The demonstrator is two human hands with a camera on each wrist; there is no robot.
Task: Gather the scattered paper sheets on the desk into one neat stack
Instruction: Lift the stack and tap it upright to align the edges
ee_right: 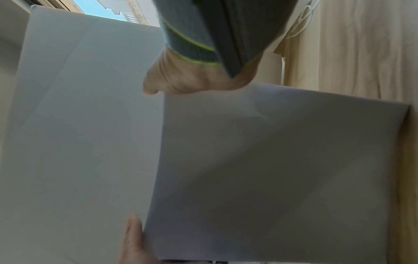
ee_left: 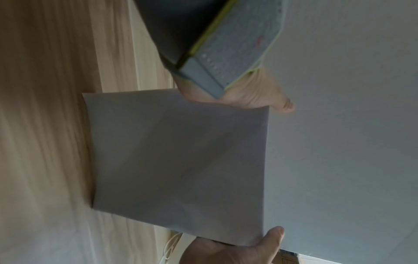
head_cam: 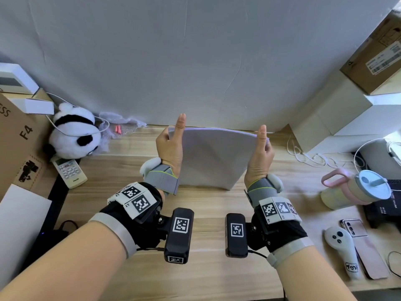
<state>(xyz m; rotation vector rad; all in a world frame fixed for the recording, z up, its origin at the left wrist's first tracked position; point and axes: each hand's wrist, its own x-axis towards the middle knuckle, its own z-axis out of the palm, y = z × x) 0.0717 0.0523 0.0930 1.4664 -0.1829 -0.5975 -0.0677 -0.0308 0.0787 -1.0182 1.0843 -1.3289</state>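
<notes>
Desk (head_cam: 206,213): both hands pinch stack (head_cam: 213,158) sides (bottom edge resting on wood).

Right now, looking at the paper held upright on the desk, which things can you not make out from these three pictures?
- How many sheets: the paper stack shows one face in every view.
- Left hand fingers behind the paper: hidden in the head view.
- Right hand fingers: likewise hidden.
- Bottom edge alignment on the desk: blurred in both wrist views.
- Remote control labels: too small.
</notes>
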